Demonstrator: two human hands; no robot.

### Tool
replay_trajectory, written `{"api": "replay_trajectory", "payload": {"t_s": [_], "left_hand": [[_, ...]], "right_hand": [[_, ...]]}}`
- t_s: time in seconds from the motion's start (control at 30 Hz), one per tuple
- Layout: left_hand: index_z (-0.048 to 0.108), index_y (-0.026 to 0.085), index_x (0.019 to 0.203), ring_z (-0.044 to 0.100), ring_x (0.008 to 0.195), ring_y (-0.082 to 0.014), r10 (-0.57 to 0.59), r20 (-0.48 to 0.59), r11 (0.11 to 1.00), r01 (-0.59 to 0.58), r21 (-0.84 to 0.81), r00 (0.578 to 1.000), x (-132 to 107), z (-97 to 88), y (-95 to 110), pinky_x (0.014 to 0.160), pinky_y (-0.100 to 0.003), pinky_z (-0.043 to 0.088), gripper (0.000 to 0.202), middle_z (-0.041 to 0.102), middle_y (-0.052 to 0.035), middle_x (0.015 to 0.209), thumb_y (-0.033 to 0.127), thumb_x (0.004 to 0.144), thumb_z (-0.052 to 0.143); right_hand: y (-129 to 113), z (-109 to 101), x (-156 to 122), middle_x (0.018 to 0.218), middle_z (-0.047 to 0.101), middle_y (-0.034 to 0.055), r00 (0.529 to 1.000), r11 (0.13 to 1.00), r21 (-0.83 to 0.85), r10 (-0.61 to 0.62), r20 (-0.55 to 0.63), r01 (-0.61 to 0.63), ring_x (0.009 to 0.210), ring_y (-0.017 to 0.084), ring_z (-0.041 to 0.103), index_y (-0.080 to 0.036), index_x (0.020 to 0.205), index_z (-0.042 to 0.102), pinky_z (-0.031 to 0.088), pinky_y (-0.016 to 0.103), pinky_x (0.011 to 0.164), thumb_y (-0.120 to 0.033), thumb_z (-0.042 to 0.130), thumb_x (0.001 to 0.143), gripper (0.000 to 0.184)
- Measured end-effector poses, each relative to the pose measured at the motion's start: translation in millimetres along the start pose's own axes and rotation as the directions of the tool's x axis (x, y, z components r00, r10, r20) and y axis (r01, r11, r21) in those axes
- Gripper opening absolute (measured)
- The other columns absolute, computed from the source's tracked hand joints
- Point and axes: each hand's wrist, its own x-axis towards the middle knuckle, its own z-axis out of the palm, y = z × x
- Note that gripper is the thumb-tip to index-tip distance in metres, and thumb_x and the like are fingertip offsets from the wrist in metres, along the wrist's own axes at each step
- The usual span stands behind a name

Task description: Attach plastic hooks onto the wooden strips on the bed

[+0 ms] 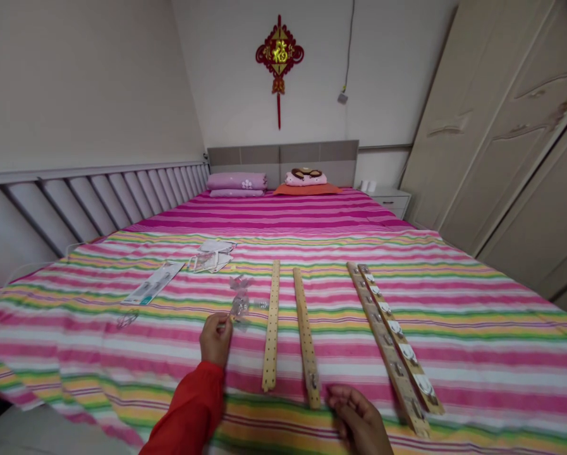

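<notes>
My left hand (215, 340) is closed in a pinch at the edge of a small clear plastic packet (239, 306) with shiny pieces inside. My right hand (356, 414) is beside the near end of a wooden strip (304, 325). Its fingers are half curled and apart from the thumb, with nothing visible between them. A small metal piece (313, 380) sits on that strip near its close end. To the left lies a second wooden strip (272, 328) with rows of holes. Small metal bits (262, 305) lie between packet and strip.
Two strips at right carry fittings: one with metal pieces (386, 341), one with white labels (401, 341). On the left lie a flat blister pack (154, 283), white papers (212, 256) and a thin wire-like bundle (128, 318). Everything rests on a striped bedsheet (492, 341).
</notes>
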Motion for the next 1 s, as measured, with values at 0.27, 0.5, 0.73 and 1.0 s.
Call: {"api": "replay_trajectory", "payload": {"t_s": [0.27, 0.5, 0.73, 1.0], "left_hand": [[0.056, 0.018, 0.065, 0.058, 0.074, -0.0167, -0.156, -0.187, 0.985, 0.139, -0.098, 0.97, 10.0, 9.1, 10.7, 0.065, -0.029, 0.051, 0.026, 0.059, -0.0033, 0.073, 0.043, 0.064, 0.061], [0.056, 0.018, 0.067, 0.059, 0.079, -0.0175, -0.167, -0.16, 0.979, 0.143, -0.148, 0.973, 12.9, 8.8, 9.9, 0.074, -0.031, 0.05, 0.025, 0.061, -0.0039, 0.076, 0.043, 0.068, 0.06], [0.053, 0.019, 0.075, 0.056, 0.072, -0.0158, -0.15, -0.185, 0.988, 0.139, -0.07, 0.971, 24.8, 11.2, 0.5, 0.073, -0.031, 0.048, 0.019, 0.057, -0.0013, 0.074, 0.038, 0.072, 0.054], [0.056, 0.017, 0.075, 0.053, 0.063, -0.0118, -0.431, -0.115, 0.847, 0.358, -0.392, 0.895, 35.4, 1.5, 27.1, 0.063, -0.026, 0.044, 0.033, 0.058, 0.0019, 0.067, 0.044, 0.06, 0.067]], "right_hand": [[5.3, -1.7, -0.9, 0.064, 0.067, 0.0032, 1.0, 1.0, -0.009, -0.009, -0.03, 0.009, 0.034, 0.005, 0.041, -0.014, 0.076, 0.068, 0.024, 0.018, 0.034, -0.038, 0.081, 0.051, 0.037], [-19.5, 16.2, 3.3, 0.06, 0.064, 0.0021, 0.992, 0.983, -0.131, -0.121, 0.045, 0.126, 0.044, 0.009, 0.046, -0.016, 0.071, 0.069, 0.031, 0.02, 0.039, -0.042, 0.08, 0.053, 0.034], [-37.4, 63.5, 8.9, 0.051, 0.053, -0.0039, 0.964, 0.965, -0.189, -0.14, 0.224, 0.184, 0.038, 0.008, 0.038, -0.018, 0.072, 0.063, 0.029, 0.02, 0.038, -0.048, 0.075, 0.059, 0.035], [-29.5, 81.4, 6.1, 0.05, 0.047, -0.0059, 0.943, 0.946, -0.24, -0.143, 0.302, 0.22, 0.042, 0.008, 0.038, -0.018, 0.071, 0.063, 0.029, 0.02, 0.039, -0.053, 0.073, 0.061, 0.038]]}}
